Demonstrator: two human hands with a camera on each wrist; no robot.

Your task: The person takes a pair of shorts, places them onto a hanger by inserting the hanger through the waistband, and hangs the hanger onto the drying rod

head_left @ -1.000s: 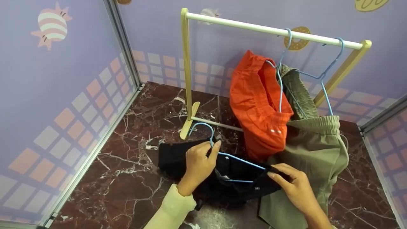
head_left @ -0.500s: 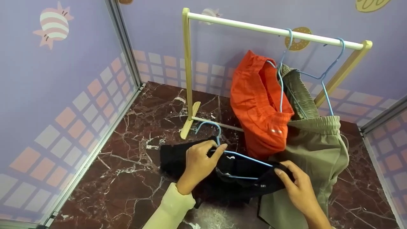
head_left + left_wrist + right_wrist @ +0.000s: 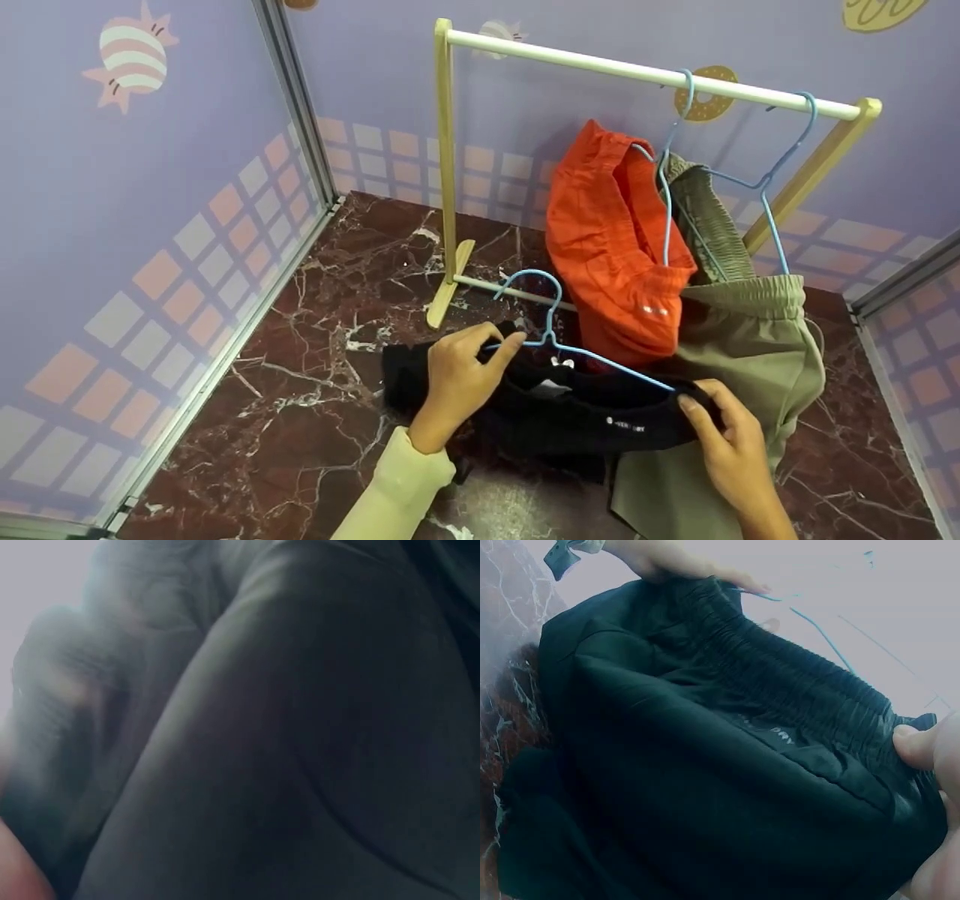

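A pair of black pants (image 3: 570,435) with an elastic waistband and small white lettering is held up above the floor; how long its legs are is hidden. A light blue hanger (image 3: 615,365) lies across the waist opening, its hook standing free above. My left hand (image 3: 461,375) pinches the waistband's left side at the hanger's left arm. At the other end, my right hand (image 3: 727,442) grips the waistband by the hanger's right tip. In the right wrist view the thumb (image 3: 919,746) presses on the gathered waistband (image 3: 802,675). Dark cloth (image 3: 300,742) fills the left wrist view.
Behind stands a wooden rack (image 3: 444,150) with a white top rail (image 3: 570,61). Orange shorts (image 3: 622,247) and olive pants (image 3: 750,360) hang on its right half on blue hangers. Patterned walls (image 3: 187,172) enclose the dark marbled floor (image 3: 300,420).
The hanger and the waistband's right side have moved right with my right hand, stretching the waist wider. The hook has shifted right and up, and my left hand now sits left of the hanger's neck.
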